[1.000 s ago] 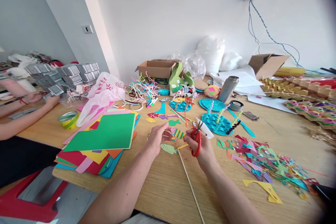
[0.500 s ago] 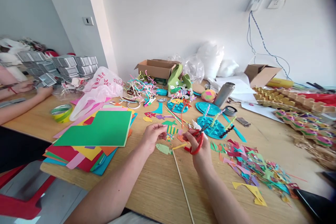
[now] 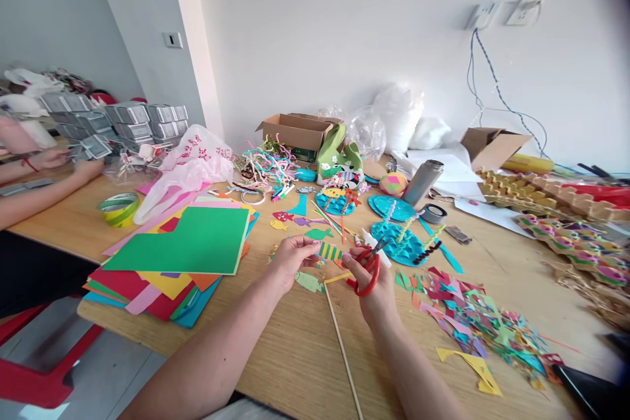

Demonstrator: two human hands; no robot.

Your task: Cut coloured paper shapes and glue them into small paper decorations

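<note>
Clock centred on the striped paper fish (image 3: 330, 251), which is held up mid-pic btwn both hands, just above the wooden surface (image 3: 295, 361). L hand (image 3: 290, 264): grip pinched on fish's 9 o'clock end, thumb & fingertips. R hand (image 3: 374, 285): grip closed round red-handled scissors (image 3: 377, 270), blades pointing off twd 1–2; R fingertips at fish's 3 o'clock end, can't tell if touching.

Lying close by: green fish (image 3: 319, 234) at 11, pale-green fish (image 3: 309, 282) btwn 7 & 8, thin stick (image 3: 340, 341) running down at approx 6. Blue bumpy disc (image 3: 394, 251) at 3, metal flask (image 3: 423, 182) at 2, paper scraps (image 3: 472, 308) btwn 3 & 4. Colored paper stack (image 3: 197, 243), green sheet uppermost, at 9; yellow tape roll (image 3: 119, 218) beyond it. Tangled pipe cleaners (image 3: 268, 167) at 11. Far off twd 10, another person's hands (image 3: 87, 169) nr stacked grey blocks (image 3: 130, 113).
</note>
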